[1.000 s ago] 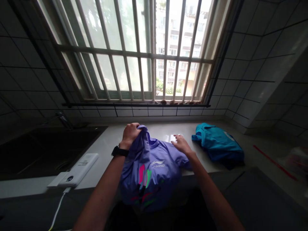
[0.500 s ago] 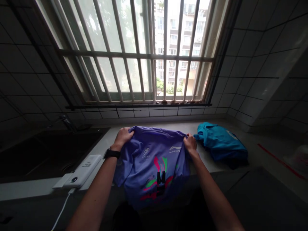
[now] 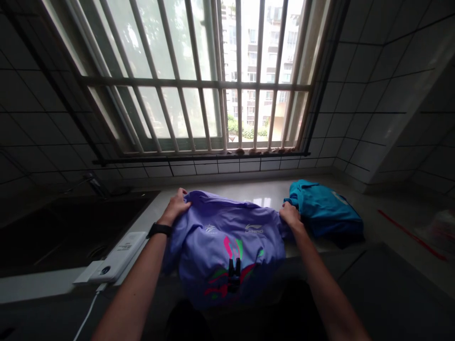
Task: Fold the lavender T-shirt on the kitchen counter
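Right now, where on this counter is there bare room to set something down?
One free patch is the strip of counter behind the purple shirt, below the window sill, between the left hand and the teal shirt. Another lies right of the teal shirt toward the red strip. Crowded: the front edge, with the shirt, right hand and white device.

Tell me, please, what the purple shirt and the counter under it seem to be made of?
The purple shirt looks like thin, smooth synthetic sports fabric: it drapes limply over the edge and has a slight sheen. The counter looks like polished stone or a stone-like composite, pale and glossy, since it mirrors the window light; which one is unclear.
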The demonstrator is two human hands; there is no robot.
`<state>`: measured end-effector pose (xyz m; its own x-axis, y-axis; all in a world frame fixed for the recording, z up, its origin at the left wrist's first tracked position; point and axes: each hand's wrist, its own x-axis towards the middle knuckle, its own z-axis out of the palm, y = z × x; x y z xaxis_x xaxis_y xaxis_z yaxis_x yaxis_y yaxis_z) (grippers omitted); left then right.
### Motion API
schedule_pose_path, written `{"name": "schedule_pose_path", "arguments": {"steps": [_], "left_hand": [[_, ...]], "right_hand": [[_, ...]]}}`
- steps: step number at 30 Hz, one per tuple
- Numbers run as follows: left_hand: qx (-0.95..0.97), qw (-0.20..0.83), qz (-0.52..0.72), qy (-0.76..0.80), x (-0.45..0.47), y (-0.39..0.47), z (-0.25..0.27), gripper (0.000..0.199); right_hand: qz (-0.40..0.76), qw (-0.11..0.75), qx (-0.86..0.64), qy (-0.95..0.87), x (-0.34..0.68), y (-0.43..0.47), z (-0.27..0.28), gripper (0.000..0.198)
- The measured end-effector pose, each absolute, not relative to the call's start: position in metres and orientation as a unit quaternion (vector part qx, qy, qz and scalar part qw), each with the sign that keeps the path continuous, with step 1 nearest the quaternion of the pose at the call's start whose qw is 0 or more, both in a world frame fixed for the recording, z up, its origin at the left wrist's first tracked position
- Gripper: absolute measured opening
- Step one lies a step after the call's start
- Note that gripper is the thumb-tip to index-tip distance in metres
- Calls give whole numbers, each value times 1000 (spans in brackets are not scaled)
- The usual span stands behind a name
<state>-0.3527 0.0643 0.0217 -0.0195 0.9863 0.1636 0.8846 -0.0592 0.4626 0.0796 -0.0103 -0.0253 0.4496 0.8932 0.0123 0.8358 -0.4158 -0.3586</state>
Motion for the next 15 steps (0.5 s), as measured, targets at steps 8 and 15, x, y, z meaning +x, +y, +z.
{"name": "schedule_pose_path", "arguments": {"steps": [8, 15], "left_hand": [[796, 79, 44, 598, -292, 37, -22, 39], [803, 134, -37, 580, -276, 20, -54, 55]], "right_hand": [[117, 173, -576, -790, -11, -21, -63, 44], [122, 84, -667, -730, -24, 1, -74, 50]]}}
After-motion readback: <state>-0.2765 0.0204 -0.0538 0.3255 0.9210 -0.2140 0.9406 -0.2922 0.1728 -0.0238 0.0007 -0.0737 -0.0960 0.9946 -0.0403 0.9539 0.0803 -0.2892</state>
